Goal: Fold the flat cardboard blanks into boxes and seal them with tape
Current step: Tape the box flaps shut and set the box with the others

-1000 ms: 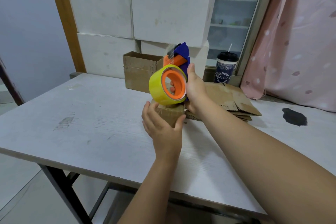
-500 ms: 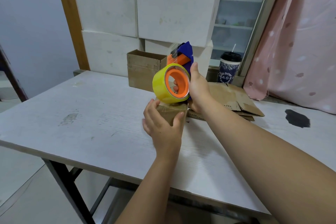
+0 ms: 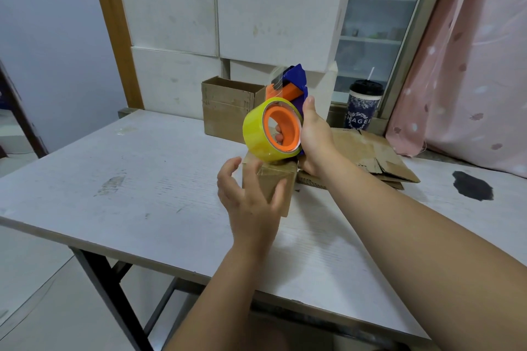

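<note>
White bench (image 3: 137, 179): left grip (image 3: 251, 205) clasps small brown cardboard box (image 3: 273, 173); right grip (image 3: 315, 134) clamps blue-orange tape dispenser (image 3: 271, 120) just above box.

Left grip (image 3: 251, 208), right grip (image 3: 316, 137) (both bare).
</note>
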Motion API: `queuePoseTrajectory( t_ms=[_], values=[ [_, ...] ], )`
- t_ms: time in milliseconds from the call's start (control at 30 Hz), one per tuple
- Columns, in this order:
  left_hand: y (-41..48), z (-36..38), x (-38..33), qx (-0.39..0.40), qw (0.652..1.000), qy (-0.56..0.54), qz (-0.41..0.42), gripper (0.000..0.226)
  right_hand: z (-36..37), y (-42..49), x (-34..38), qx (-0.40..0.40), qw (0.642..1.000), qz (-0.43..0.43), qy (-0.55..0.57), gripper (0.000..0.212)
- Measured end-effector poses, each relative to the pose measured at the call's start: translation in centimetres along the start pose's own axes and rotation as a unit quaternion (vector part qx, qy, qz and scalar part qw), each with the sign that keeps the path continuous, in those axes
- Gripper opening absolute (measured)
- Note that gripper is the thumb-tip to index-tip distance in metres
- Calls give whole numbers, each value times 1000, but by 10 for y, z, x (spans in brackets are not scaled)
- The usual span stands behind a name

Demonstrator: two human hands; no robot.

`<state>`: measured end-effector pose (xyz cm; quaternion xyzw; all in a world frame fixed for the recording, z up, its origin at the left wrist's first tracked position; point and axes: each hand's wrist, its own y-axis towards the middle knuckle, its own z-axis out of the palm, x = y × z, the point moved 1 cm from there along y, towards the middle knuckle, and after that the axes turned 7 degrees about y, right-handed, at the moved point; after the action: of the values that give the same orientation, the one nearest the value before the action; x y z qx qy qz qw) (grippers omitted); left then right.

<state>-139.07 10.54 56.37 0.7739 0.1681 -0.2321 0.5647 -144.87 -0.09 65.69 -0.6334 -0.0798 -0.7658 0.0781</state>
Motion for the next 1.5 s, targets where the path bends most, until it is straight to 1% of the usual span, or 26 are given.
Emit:
queuePoseTrajectory(
  t_ms=[67,133,233,300,367,433,500,633,700,800,900,1000,1067,1133,1167,1200,1233,1267,1300,1333,1433,1500],
  values=[
    [8,-4,8,-33,987,69,139,21,1,1,0,4,1000,8,15,58],
    [18,-9,13,-36,965,97,240,4,1,1,1,5,1000,14,18,56],
    [30,-14,20,-16,928,93,359,7,0,2,1,9,1000,15,16,55],
    [36,-14,22,6,903,80,423,7,-1,3,0,11,1000,10,15,56],
    [41,-14,22,19,888,76,454,8,-1,5,-1,15,1000,9,17,55],
    [43,-14,22,30,879,71,470,11,-1,5,-1,21,999,13,22,54],
    [43,-14,24,40,876,64,476,16,-2,6,-1,24,999,13,21,53],
    [43,-11,27,54,875,60,477,15,-1,8,-2,24,1000,5,3,53],
    [42,-10,30,63,867,58,490,16,-1,9,-2,24,1000,2,-6,52],
    [40,-10,39,89,853,59,511,25,-2,11,-3,19,1000,-3,-16,53],
    [37,-12,45,104,852,66,509,29,-1,12,-3,30,999,-4,-22,57],
    [31,-18,50,140,856,72,492,21,-2,12,-2,43,999,6,-10,56],
    [30,-25,50,149,876,71,453,18,-4,13,-2,49,999,11,3,56],
    [35,-30,45,120,920,70,367,12,-4,13,-2,49,999,11,-1,55],
    [40,-29,41,101,945,58,304,10,-4,13,-3,48,999,10,-4,56],
    [46,-27,38,98,968,33,228,13,-4,14,-3,47,999,9,-7,57],
    [52,-25,35,112,983,1,149,18,-4,14,-3,48,999,10,-7,58],
    [57,-22,35,139,986,-29,88,21,-4,14,-2,48,999,12,-4,58],
    [61,-18,37,170,983,-52,51,23,-4,14,-2,49,999,14,-1,56],
    [63,-15,40,196,978,-69,37,22,-5,14,-2,49,999,14,-1,55],
    [65,-14,53,248,962,-106,51,20,-6,14,-3,47,999,10,0,54],
    [67,-16,60,273,953,-97,87,25,-6,15,-4,50,999,7,-1,54]
  ],
)
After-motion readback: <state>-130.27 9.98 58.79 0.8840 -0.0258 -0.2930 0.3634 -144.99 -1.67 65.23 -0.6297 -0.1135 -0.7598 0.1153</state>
